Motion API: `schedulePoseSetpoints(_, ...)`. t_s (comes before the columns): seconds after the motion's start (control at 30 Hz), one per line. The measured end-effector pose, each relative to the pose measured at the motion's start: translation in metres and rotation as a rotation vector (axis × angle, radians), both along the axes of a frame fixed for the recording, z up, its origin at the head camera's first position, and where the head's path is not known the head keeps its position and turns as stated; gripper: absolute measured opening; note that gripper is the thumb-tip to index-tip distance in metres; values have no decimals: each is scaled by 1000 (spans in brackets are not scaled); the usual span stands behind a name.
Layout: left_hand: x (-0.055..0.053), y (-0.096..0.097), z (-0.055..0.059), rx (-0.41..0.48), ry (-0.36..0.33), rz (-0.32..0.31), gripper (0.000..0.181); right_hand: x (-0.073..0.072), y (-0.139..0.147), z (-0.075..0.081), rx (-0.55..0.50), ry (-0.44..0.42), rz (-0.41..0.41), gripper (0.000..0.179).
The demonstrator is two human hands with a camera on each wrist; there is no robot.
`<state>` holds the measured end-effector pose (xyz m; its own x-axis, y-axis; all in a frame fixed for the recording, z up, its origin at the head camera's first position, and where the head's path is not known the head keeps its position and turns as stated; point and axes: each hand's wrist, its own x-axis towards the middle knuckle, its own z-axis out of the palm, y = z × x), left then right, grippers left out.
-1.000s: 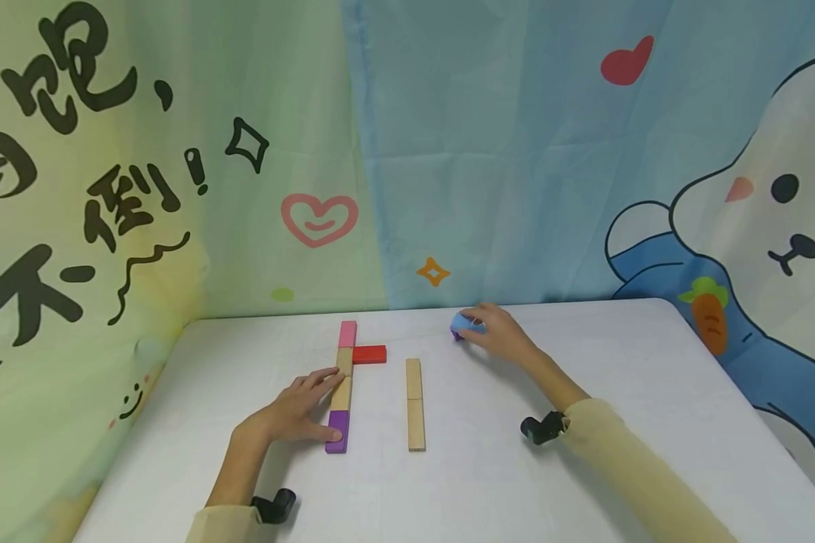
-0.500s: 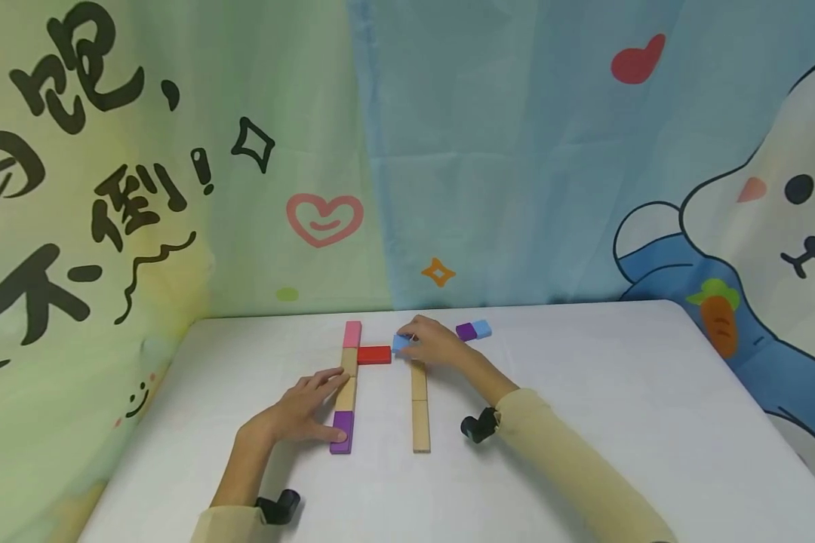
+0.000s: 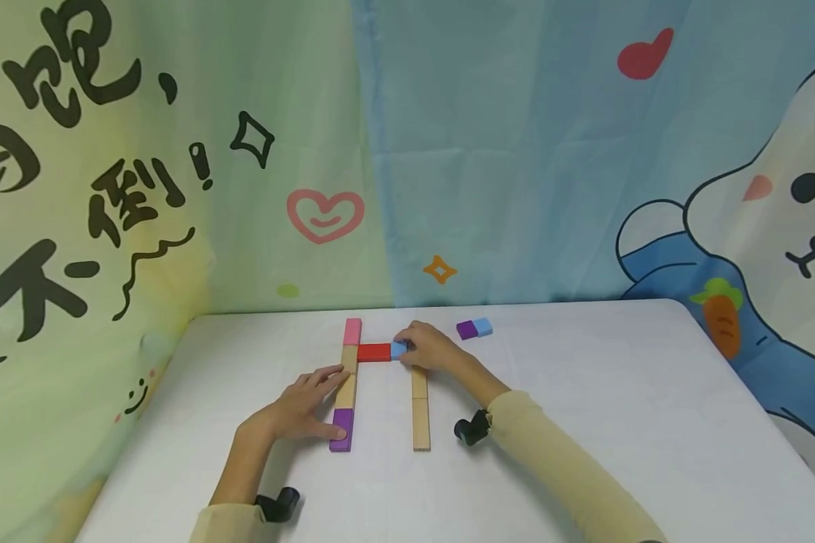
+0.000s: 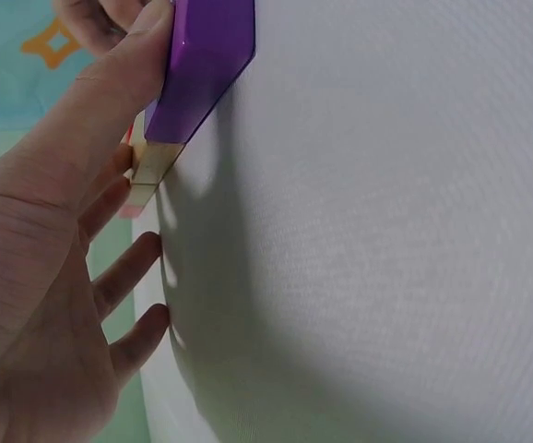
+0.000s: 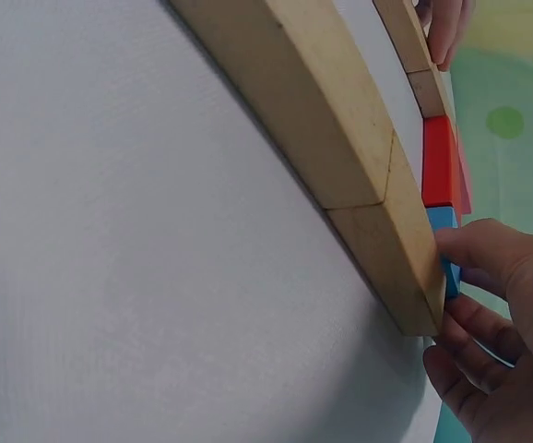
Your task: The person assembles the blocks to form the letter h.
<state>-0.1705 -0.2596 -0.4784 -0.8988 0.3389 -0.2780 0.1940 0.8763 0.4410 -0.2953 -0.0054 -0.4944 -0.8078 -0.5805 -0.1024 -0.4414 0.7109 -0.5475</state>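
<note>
A column of flat blocks lies on the table: a pink block (image 3: 352, 332), two wooden blocks (image 3: 346, 391) and a purple block (image 3: 341, 440). My left hand (image 3: 292, 411) rests along it with fingers spread, its thumb on the purple block and its fingertips at the wooden ones. A red block (image 3: 374, 353) sticks out sideways from the column. Against its right end sits a light blue block (image 5: 443, 221), pinched between thumb and fingers of my right hand (image 3: 429, 347), which partly hides it. Just in front of that hand lies a second column of wooden blocks (image 3: 420, 422).
At the back of the white table (image 3: 584, 422), a purple block (image 3: 466, 329) and another light blue block (image 3: 482, 326) lie side by side. A printed curtain (image 3: 516, 188) hangs behind the far edge. Each wrist wears a small black camera (image 3: 472, 428).
My right hand has moved left from the back blocks, bringing a light blue block to the red block's right end. My left hand stays in place on the column.
</note>
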Motion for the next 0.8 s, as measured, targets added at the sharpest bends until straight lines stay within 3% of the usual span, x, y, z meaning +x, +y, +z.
schedulePoseSetpoints(0.17, 0, 1, 1, 13, 9, -7, 98, 2, 2, 4, 29, 18, -25, 41)
schedulePoseSetpoints(0.3, -1, 0, 0, 27, 11, -3, 99, -2, 13, 12, 18, 82, -106, 46)
schedulePoseSetpoints(0.53, 0, -1, -2, 38, 5, 5, 100, -17, 68, 18, -50, 153, -224, 42)
schedulePoseSetpoints(0.8, 1, 0, 0, 39, 29, -27, 98, -21, 114, 7, -44, 157, -218, 40)
